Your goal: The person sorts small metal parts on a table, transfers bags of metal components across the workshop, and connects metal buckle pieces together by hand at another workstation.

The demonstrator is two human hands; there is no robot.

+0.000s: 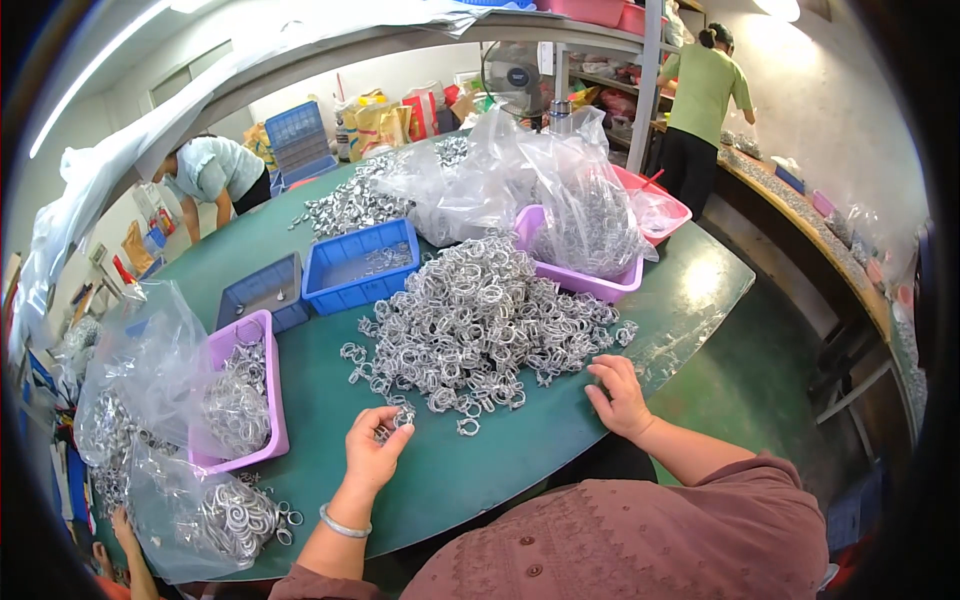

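A large heap of silvery ring-shaped metal pieces lies on the green tabletop in front of me. At the heap's near left edge, my left hand is closed, pinching a metal ring piece between thumb and fingers. Part of what it holds is hidden by the fingers. One loose ring sits a little to the right of that hand. My right hand is open by the table's near edge, fingers slightly bent beside the heap's right side, with nothing visible in it.
Blue bins and a purple tray of bagged rings stand left; another purple tray with a plastic bag is behind the heap. Flat metal parts lie farther back. Two people work in the background; another person's arm shows lower left.
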